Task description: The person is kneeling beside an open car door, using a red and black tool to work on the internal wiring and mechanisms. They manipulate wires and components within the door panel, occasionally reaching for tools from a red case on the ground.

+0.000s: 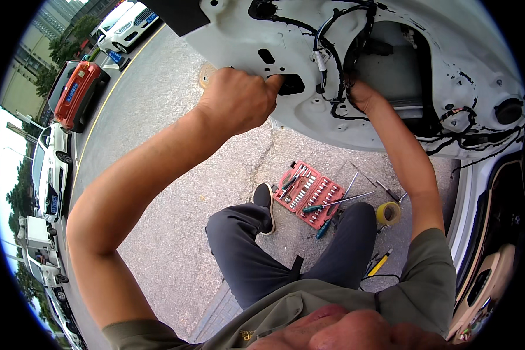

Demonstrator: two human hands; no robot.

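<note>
In the head view, I see a person who sits or squats low before a white door (239,44), and this door fills the upper middle and upper right of the frame. The left hand (236,102) is at the lower edge of the door, in the upper middle. Its fingers are curled, and one digit reaches to the dark hole (291,86) in the metal; I cannot tell how firmly it grips, because the fingertips are hidden. The right hand (364,96) is more to the right, with its fingers inside the big opening (399,76), just beside the black wires (352,55). Its fingertips are also hidden, so I cannot tell if it holds something. A white plug (320,61) hangs between the two hands, on the wires.

On the ground, at the centre of the frame, a red tool kit (316,178) lies open near the shoe (263,204). A screwdriver (313,208) with a green handle lies across it. To the right of the kit there is a roll of yellow tape (396,214), and lower down a yellow tool (382,262). In the upper left, a red car (76,96) stands between white cars (128,26) along the road.
</note>
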